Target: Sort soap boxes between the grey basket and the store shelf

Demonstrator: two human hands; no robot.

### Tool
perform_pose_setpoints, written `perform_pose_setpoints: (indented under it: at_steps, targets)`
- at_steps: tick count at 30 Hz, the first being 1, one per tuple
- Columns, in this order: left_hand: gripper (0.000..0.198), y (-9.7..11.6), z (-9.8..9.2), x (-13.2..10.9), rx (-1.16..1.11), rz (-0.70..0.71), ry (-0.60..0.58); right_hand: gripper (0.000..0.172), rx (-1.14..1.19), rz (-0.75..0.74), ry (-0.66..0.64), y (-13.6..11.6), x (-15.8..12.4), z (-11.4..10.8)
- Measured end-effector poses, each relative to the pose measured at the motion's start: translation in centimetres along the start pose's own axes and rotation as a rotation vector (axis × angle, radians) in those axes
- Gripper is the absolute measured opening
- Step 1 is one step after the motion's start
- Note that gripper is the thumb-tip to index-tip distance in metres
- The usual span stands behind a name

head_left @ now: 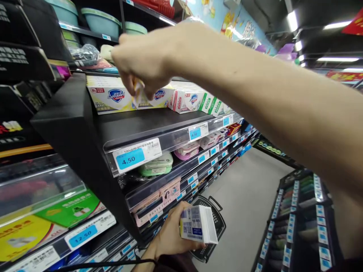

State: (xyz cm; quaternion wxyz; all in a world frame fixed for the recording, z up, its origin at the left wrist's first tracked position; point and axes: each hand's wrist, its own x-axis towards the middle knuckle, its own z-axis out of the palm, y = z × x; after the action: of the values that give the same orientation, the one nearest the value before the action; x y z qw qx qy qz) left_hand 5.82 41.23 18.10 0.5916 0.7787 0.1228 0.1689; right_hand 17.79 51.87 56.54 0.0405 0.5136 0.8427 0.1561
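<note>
My right hand (150, 62) reaches across to the upper shelf. Its fingers are closed on a small white and yellow soap box (138, 92), partly hidden by the hand and held in front of the row there. Behind it stand yellow and white Safeguard soap boxes (109, 94), with pink-striped soap boxes (187, 99) and green-striped soap boxes (212, 104) to their right. Low in the view, my left hand (174, 230) grips a soap box (195, 224) with a white end and printed side, above a black shopping basket (218, 223).
The shelf's clear front strip carries a 4.50 price tag (137, 155). Below are a green soap dish (157, 165) and a pink soap dish (187, 150). A black shelf upright (82, 151) stands at left. The grey aisle floor (241, 189) runs between this shelf and right-hand racks (297, 223).
</note>
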Motion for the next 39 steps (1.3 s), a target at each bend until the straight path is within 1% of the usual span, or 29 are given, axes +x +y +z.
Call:
perform_pose_setpoints:
  at_steps: [2, 3, 5, 6, 7, 9, 11, 13, 14, 15, 17, 18, 19, 20, 22, 24, 25, 26, 28, 30, 32, 33, 35, 37, 39]
  targets:
    - [0.065, -0.3, -0.2, 0.1, -0.017, 0.012, 0.004, 0.041, -0.292, 0.025, -0.083, -1.4, 0.9, 1.3]
    - [0.065, -0.4, -0.2, 0.1, -0.029, 0.02, 0.006, 0.039, -0.368, 0.051, -0.103, -1.9, 1.0, 2.0]
    - [0.066, -0.3, -0.4, 0.0, -0.052, 0.039, 0.011, 0.03, -0.417, 0.061, -0.082, -2.2, 0.9, 3.0]
    - [0.064, -0.2, -0.4, -0.1, -0.057, 0.051, 0.022, 0.028, -0.449, 0.025, -0.064, -2.1, 0.5, 3.3]
    - [0.061, 0.0, -0.5, -0.1, -0.048, 0.071, 0.047, 0.03, -0.484, -0.042, -0.045, -1.9, 0.0, 3.5]
    - [0.056, 0.4, -0.5, -0.2, 0.031, 0.137, 0.15, 0.044, -0.522, -0.184, 0.011, -1.7, -1.6, 3.4]
    - [0.056, 0.7, -0.6, -0.3, 0.175, 0.236, 0.293, 0.049, -0.448, -0.225, 0.048, -2.3, -4.1, 3.2]
    - [0.058, 0.8, -0.7, -0.3, 0.324, 0.336, 0.415, 0.044, -0.301, -0.157, 0.042, -4.1, -7.2, 3.0]
    - [0.057, 0.8, -0.8, -0.2, 0.38, 0.377, 0.454, 0.039, -0.233, -0.095, 0.011, -5.4, -9.0, 3.1]
    - [0.056, 0.9, -0.8, -0.2, 0.42, 0.41, 0.481, 0.038, -0.177, -0.015, -0.026, -6.6, -10.8, 3.1]
    - [0.055, 1.0, -1.0, 0.1, 0.435, 0.446, 0.496, 0.045, -0.092, 0.175, -0.064, -8.8, -14.5, 3.5]
    - [0.054, 1.1, -1.0, 0.2, 0.397, 0.435, 0.473, 0.044, -0.034, 0.245, -0.069, -9.6, -16.2, 3.9]
    - [0.053, 1.2, -1.0, 0.4, 0.318, 0.402, 0.426, 0.04, 0.037, 0.283, -0.071, -10.1, -17.7, 4.3]
    - [0.053, 1.2, -0.9, 0.6, 0.191, 0.348, 0.348, 0.036, 0.126, 0.29, -0.081, -10.2, -19.2, 4.8]
    - [0.06, 1.3, -0.3, 1.0, -0.197, 0.215, 0.115, 0.038, 0.329, 0.244, -0.125, -9.9, -21.5, 6.2]
    - [0.068, 1.3, 0.8, 1.3, -0.667, 0.121, -0.15, 0.045, 0.518, 0.209, -0.158, -9.3, -23.1, 8.2]
    - [0.069, 1.3, 1.6, 1.4, -0.88, 0.093, -0.265, 0.052, 0.598, 0.208, -0.157, -9.1, -23.6, 9.4]
    - [0.068, 1.4, 2.3, 1.6, -1.052, 0.073, -0.36, 0.06, 0.663, 0.213, -0.138, -8.9, -24.0, 10.5]
    - [0.065, 1.6, 3.5, 1.7, -1.264, 0.043, -0.475, 0.073, 0.74, 0.226, -0.061, -8.9, -24.2, 12.4]
    - [0.065, 1.9, 4.2, 1.9, -1.339, 0.017, -0.525, 0.077, 0.731, 0.22, 0.021, -9.0, -24.0, 13.3]
    - [0.067, 2.2, 4.3, 1.9, -1.322, -0.007, -0.545, 0.07, 0.628, 0.16, 0.044, -9.4, -23.6, 13.1]
    - [0.068, 2.3, 4.2, 1.9, -1.285, -0.027, -0.551, 0.064, 0.553, 0.118, 0.018, -9.6, -23.3, 12.7]
    - [0.068, 2.4, 3.9, 1.8, -1.176, -0.082, -0.559, 0.048, 0.39, 0.042, -0.1, -10.3, -22.7, 11.8]
    - [0.065, 2.5, 3.5, 1.7, -1.074, -0.14, -0.554, 0.03, 0.242, 0.01, -0.243, -11.1, -22.0, 10.9]
    - [0.062, 2.7, 3.2, 1.6, -1.016, -0.157, -0.547, 0.019, 0.142, 0.004, -0.334, -11.7, -21.4, 10.0]
